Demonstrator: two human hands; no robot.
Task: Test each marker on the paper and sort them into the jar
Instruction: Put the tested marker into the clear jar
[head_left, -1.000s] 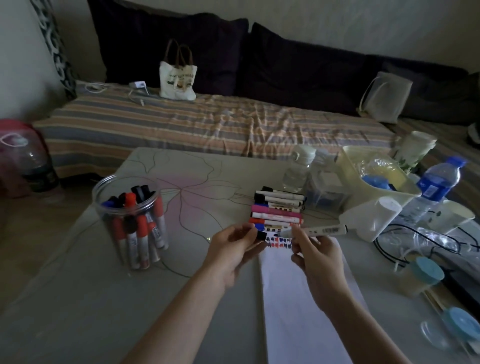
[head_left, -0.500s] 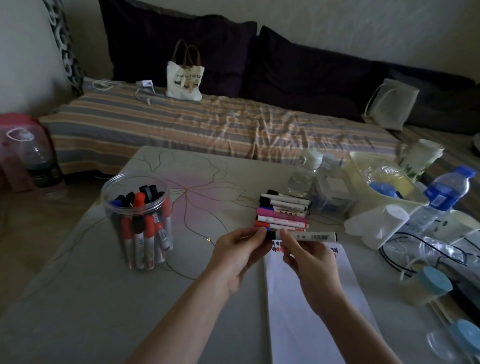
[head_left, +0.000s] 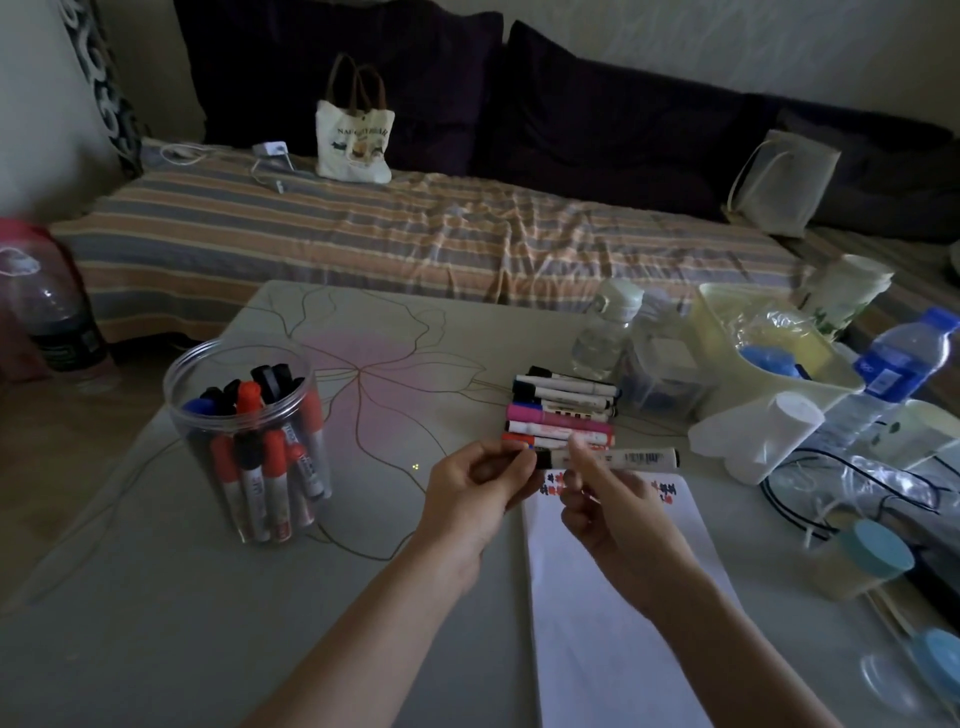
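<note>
Holding one marker (head_left: 613, 459) level above the paper's (head_left: 613, 613) far end, the hands sit close together: the right hand (head_left: 618, 514) pinches the white barrel, while the left hand (head_left: 478, 499) pinches its black capped end. The marker's long axis runs left to right, cap pointing left toward the jar (head_left: 249, 441), which stands near the desk's (head_left: 156, 623) left edge, well apart. The left hand is nearer the jar. Untested markers (head_left: 561, 410) lie stacked just beyond, parallel.
</note>
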